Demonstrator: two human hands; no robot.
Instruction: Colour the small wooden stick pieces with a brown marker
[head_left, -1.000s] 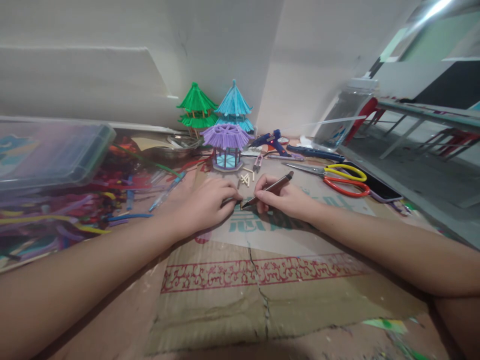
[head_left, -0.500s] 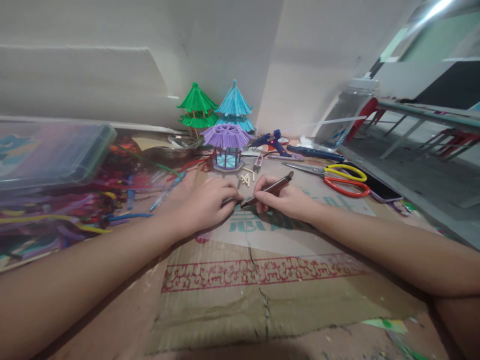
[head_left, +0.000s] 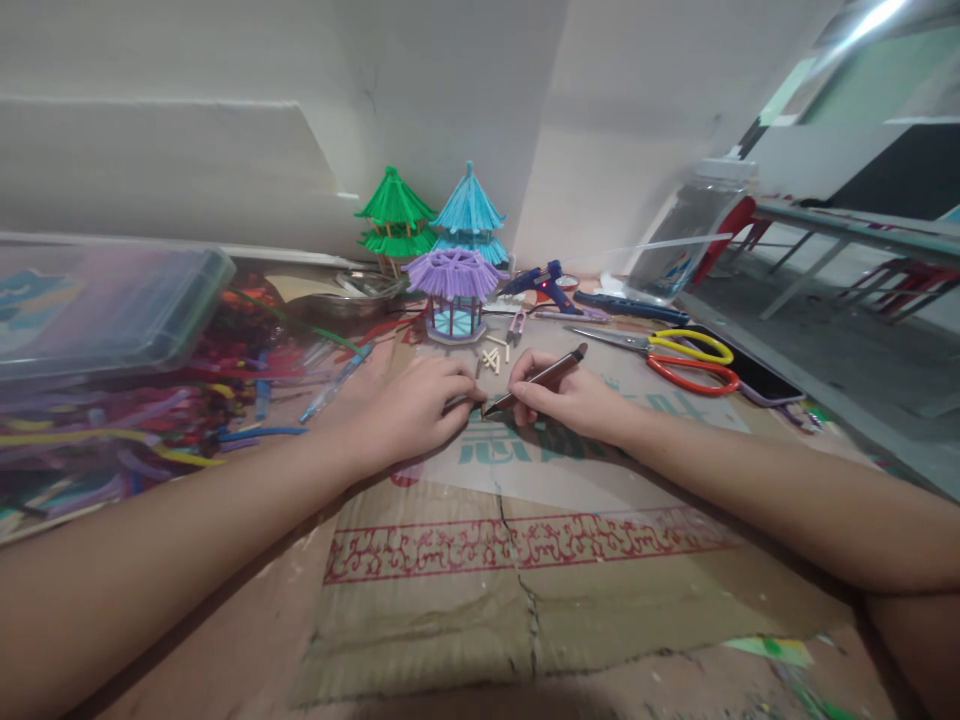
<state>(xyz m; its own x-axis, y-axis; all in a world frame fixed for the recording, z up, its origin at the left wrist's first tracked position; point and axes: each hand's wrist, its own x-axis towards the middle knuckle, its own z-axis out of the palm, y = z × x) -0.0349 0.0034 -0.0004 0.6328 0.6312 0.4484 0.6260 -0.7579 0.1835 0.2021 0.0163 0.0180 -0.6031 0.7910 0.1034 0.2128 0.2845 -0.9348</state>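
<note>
Both hands rest in front of the purple pavilion (head_left: 456,274), close to each other yet apart. Fingers of the right hand (head_left: 551,392) are closed around a dark brown marker (head_left: 556,370), its tip angled down to the fingertips of the left hand (head_left: 431,402); whether those pinch something small, I cannot tell. Short pale sticks (head_left: 491,358) lie just in front of the pavilion, between it and the marker. Under the hands, cardboard (head_left: 420,610) covers part of the worktop (head_left: 225,640).

Left of the pavilion, a translucent plastic box (head_left: 112,315) sits over a heap of coloured pipe cleaners (head_left: 150,440); blur hides what is inside the box. Nearer the pavilion on that side, a metal bowl (head_left: 337,312) holds thin pieces too indistinct to name. Well to the pavilion's right stands a clear plastic jar (head_left: 667,262), its contents unclear. Between pavilion and jar lies a blue glue gun (head_left: 551,287), with scissors (head_left: 652,345) in front of the jar. Behind the pavilion rise a green pagoda (head_left: 394,210) and a light-blue pagoda (head_left: 469,205).
</note>
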